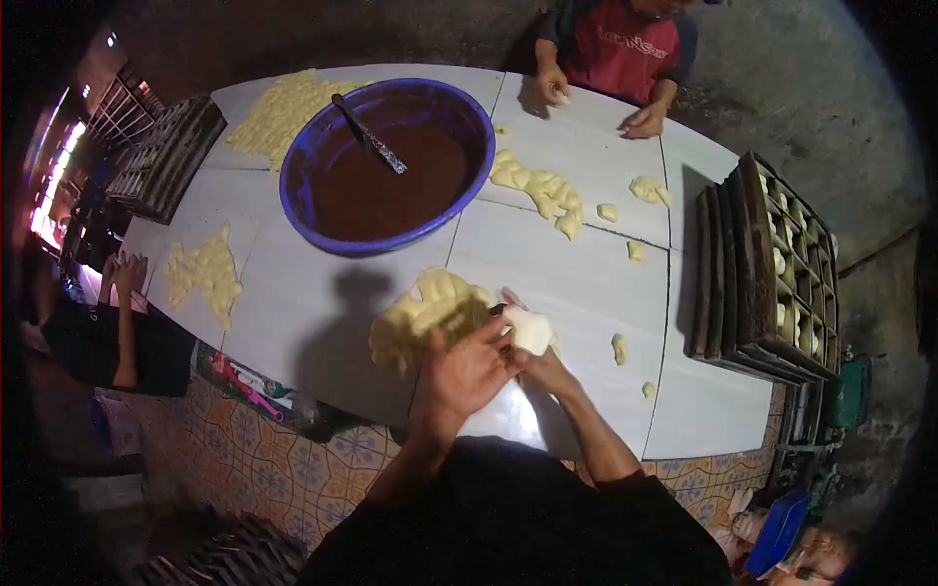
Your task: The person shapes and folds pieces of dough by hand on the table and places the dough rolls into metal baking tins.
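Observation:
My right hand (547, 371) holds a flattened pale piece of dough (530, 330) above the white table, its thumb side toward my other hand. Close beside it, my left hand (467, 379) is open, palm turned up, with its fingers near the dough's edge. Just beyond my left hand lies a heap of yellowish dough pieces (430, 308). A small reddish, partly hidden object (509, 295) shows behind the held dough; I cannot tell its kind. Farther off stands a wide purple basin (391, 239) of brown filling (391, 186), with a spoon-like utensil (369, 135) lying across it.
More dough pieces lie at the far left (293, 112), near left (205, 273) and centre (537, 186). Stacked wooden trays (752, 264) holding dough stand at the right edge. A co-worker (625, 49) works across the table, another person (122, 322) at the left.

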`<state>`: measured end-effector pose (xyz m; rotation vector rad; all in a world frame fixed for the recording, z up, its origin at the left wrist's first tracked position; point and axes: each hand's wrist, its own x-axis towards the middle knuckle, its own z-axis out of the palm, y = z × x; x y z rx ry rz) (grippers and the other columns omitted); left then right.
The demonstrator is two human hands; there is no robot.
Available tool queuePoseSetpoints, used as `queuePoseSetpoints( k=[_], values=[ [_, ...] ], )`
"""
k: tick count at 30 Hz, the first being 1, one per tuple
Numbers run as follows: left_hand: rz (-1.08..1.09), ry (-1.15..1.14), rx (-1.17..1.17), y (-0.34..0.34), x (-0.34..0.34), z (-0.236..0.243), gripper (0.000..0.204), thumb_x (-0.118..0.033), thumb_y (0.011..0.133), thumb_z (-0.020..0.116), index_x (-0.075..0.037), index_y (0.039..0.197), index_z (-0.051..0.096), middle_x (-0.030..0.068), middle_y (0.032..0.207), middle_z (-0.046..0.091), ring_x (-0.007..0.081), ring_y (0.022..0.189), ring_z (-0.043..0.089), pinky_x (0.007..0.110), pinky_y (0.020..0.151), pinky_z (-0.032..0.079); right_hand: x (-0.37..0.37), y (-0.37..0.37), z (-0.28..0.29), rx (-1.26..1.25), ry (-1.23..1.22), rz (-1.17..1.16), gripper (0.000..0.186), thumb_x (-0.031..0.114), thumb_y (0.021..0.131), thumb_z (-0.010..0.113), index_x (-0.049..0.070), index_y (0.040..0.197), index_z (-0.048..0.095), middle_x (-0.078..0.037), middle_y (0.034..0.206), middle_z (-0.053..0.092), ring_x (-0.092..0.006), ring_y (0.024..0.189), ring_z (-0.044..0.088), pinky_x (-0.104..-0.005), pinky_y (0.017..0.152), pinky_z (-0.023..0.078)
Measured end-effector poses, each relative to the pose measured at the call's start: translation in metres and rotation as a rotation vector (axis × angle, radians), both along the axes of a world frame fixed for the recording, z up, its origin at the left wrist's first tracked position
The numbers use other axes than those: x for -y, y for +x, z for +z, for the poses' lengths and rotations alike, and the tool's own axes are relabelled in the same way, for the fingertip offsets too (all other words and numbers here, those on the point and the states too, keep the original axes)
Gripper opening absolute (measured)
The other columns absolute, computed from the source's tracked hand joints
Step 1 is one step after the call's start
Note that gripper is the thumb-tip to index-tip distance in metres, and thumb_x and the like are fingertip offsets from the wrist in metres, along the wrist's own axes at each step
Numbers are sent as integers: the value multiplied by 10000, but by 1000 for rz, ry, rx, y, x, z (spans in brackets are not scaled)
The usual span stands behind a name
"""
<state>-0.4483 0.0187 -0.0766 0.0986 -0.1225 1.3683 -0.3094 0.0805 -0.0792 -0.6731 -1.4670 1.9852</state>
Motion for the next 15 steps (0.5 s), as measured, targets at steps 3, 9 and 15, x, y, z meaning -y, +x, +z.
queuePoseSetpoints(
  k=[3,9,15],
  values=[
    [132,79,-385,-60,-64,38,1143,-771,746,549,29,1471,175,263,1410,384,396,1293,399,487,1085,321,-14,-15,-16,-299,-135,-22,1136,601,744,719,203,1533,6,-105,1394,360,-221,1127,476,-318,848,479],
    [629,-351,-2011,-206,-189,28,667,-545,984,336,29,965,675,103,834,651,161,759,619,311,730,486,-16,-15,-35,-225,-79,-190,1055,588,796,672,234,1533,5,-98,1432,339,-223,1141,447,-311,804,493],
    [81,-515,-2220,-208,-159,55,903,-734,906,214,32,930,691,171,829,657,236,812,638,355,758,484,26,-33,-25,-188,-142,-276,927,511,878,617,175,1533,53,-120,1412,400,-271,1151,517,-318,846,473]
  ],
)
